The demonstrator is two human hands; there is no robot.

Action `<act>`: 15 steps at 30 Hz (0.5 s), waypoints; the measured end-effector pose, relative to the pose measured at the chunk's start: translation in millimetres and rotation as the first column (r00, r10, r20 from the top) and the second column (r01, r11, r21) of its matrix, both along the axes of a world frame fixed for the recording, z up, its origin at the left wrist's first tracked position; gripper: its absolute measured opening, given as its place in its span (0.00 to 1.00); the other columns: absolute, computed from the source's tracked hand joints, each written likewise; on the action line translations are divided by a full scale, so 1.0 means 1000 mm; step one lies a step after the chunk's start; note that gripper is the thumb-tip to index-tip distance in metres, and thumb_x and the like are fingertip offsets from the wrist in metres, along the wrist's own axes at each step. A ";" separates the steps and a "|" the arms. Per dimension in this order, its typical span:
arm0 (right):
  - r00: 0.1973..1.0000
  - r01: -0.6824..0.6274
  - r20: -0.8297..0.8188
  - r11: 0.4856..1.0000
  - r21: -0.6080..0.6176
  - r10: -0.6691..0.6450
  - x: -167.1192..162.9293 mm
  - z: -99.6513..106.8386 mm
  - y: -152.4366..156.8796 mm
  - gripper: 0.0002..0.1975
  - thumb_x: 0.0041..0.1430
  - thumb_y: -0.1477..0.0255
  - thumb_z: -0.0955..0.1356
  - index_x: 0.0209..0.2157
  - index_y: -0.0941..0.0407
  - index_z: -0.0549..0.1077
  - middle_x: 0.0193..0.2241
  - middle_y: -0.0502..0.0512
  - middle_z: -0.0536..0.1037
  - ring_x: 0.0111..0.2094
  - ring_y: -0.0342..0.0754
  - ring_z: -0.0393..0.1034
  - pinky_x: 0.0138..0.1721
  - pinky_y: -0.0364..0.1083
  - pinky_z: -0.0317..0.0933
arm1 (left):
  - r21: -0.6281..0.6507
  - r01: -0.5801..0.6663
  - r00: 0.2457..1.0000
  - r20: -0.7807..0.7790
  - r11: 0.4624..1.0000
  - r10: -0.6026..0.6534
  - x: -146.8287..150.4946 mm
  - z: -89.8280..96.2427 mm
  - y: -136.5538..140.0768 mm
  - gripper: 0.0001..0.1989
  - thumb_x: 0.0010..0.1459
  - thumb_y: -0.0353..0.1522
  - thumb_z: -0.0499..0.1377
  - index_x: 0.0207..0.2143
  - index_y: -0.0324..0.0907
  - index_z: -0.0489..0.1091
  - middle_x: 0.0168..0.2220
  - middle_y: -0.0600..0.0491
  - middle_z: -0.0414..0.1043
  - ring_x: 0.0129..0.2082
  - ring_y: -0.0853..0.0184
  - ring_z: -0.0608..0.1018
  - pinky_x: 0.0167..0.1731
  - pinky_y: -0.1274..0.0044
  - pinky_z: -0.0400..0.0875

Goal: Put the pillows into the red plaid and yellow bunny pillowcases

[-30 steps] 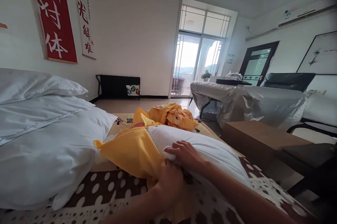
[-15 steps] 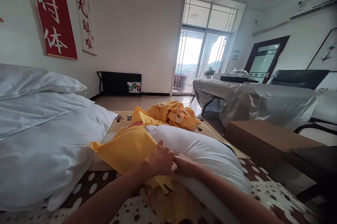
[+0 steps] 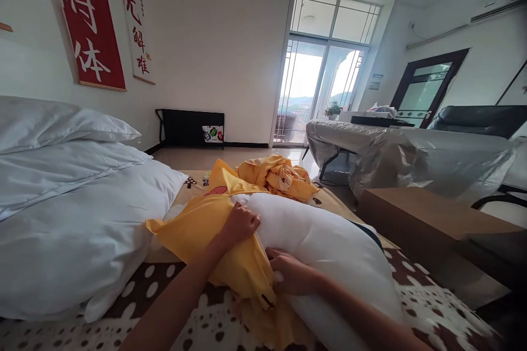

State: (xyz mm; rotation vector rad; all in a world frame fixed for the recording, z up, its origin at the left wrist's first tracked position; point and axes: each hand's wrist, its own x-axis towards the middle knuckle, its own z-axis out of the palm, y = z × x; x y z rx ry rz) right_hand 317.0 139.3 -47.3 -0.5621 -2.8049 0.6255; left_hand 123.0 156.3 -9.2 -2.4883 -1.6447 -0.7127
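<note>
While your left hand [image 3: 242, 223] is closed in a fist on the open edge of the yellow pillowcase [image 3: 209, 213], your right hand [image 3: 290, 272] is apart from it, nearer your body, fingers bent where case and white pillow [image 3: 329, 235] meet; I cannot tell what they pinch. The pillow's exposed part lies right of the case's mouth on the patterned blanket [image 3: 164, 288], stretching rightward and toward you, your right hand nearer its bulk.

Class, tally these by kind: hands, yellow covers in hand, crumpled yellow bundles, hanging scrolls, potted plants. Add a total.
Hands: 2 (left hand, right hand)
Yellow cover in hand: 1
Crumpled bundle: 1
Scrolls: 2 (red scroll, white scroll)
Potted plant: 1
Total: 7
</note>
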 end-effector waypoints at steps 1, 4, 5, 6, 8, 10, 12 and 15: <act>0.999 -0.017 -0.043 0.994 -0.112 0.012 -0.002 0.003 -0.001 0.07 0.45 0.72 0.68 0.30 0.56 0.74 0.38 0.53 0.71 0.40 0.47 0.65 0.44 0.44 0.60 | 0.005 -0.020 0.999 0.038 1.000 0.020 -0.009 -0.002 0.002 0.23 0.64 0.34 0.45 0.23 0.38 0.73 0.26 0.46 0.75 0.33 0.63 0.74 0.44 0.66 0.57; 0.990 -0.079 -0.142 0.905 -0.419 0.020 -0.007 0.013 0.000 0.14 0.44 0.63 0.71 0.32 0.56 0.75 0.39 0.52 0.70 0.43 0.49 0.64 0.48 0.46 0.58 | 0.017 -0.029 0.990 0.140 0.999 0.026 -0.021 -0.006 0.000 0.23 0.65 0.38 0.44 0.24 0.39 0.71 0.31 0.47 0.74 0.38 0.63 0.72 0.45 0.66 0.57; 0.988 -0.081 -0.155 0.872 -0.483 0.006 -0.008 0.016 0.001 0.15 0.44 0.61 0.71 0.31 0.57 0.75 0.39 0.52 0.70 0.43 0.49 0.63 0.48 0.45 0.58 | 0.026 -0.030 0.984 0.177 0.999 0.025 -0.022 -0.006 -0.003 0.21 0.64 0.38 0.45 0.26 0.39 0.70 0.34 0.47 0.74 0.40 0.62 0.71 0.47 0.66 0.56; 0.989 -0.064 -0.148 0.850 -0.522 -0.016 -0.009 0.019 0.002 0.15 0.44 0.60 0.72 0.29 0.57 0.74 0.38 0.51 0.70 0.42 0.49 0.63 0.46 0.45 0.58 | 0.038 -0.036 0.976 0.218 0.999 0.027 -0.023 -0.005 -0.008 0.18 0.63 0.38 0.46 0.27 0.39 0.70 0.36 0.48 0.73 0.42 0.62 0.71 0.48 0.66 0.56; 0.992 0.030 -0.090 0.846 -0.533 -0.092 -0.009 0.026 0.003 0.14 0.44 0.61 0.72 0.23 0.58 0.71 0.31 0.49 0.69 0.35 0.46 0.62 0.38 0.43 0.59 | 0.059 -0.076 0.946 0.320 0.995 0.053 -0.031 -0.001 -0.019 0.14 0.62 0.36 0.47 0.30 0.40 0.68 0.37 0.49 0.71 0.43 0.63 0.70 0.50 0.67 0.55; 0.982 0.140 -0.040 0.856 -0.497 -0.184 -0.010 0.036 0.007 0.18 0.44 0.62 0.72 0.17 0.58 0.65 0.23 0.47 0.64 0.27 0.41 0.57 0.30 0.42 0.55 | 0.044 -0.157 0.890 0.439 0.987 0.122 -0.053 0.002 -0.030 0.12 0.60 0.37 0.48 0.29 0.42 0.66 0.33 0.51 0.70 0.39 0.63 0.69 0.47 0.69 0.57; 0.956 0.193 -0.089 0.831 -0.522 -0.279 -0.012 0.047 0.013 0.20 0.45 0.60 0.72 0.15 0.58 0.63 0.19 0.45 0.61 0.24 0.39 0.53 0.28 0.42 0.52 | -0.043 -0.244 0.798 0.559 0.969 0.226 -0.088 0.002 -0.040 0.13 0.57 0.39 0.52 0.24 0.43 0.64 0.25 0.53 0.66 0.30 0.65 0.68 0.39 0.72 0.61; 0.856 0.121 -0.252 0.648 -0.752 -0.452 -0.018 0.059 0.025 0.18 0.46 0.57 0.72 0.23 0.59 0.71 0.21 0.47 0.68 0.26 0.41 0.61 0.32 0.42 0.56 | -0.293 -0.240 0.608 0.698 0.926 0.378 -0.149 -0.013 -0.055 0.21 0.51 0.45 0.56 0.13 0.43 0.60 0.13 0.55 0.57 0.17 0.69 0.62 0.24 0.76 0.60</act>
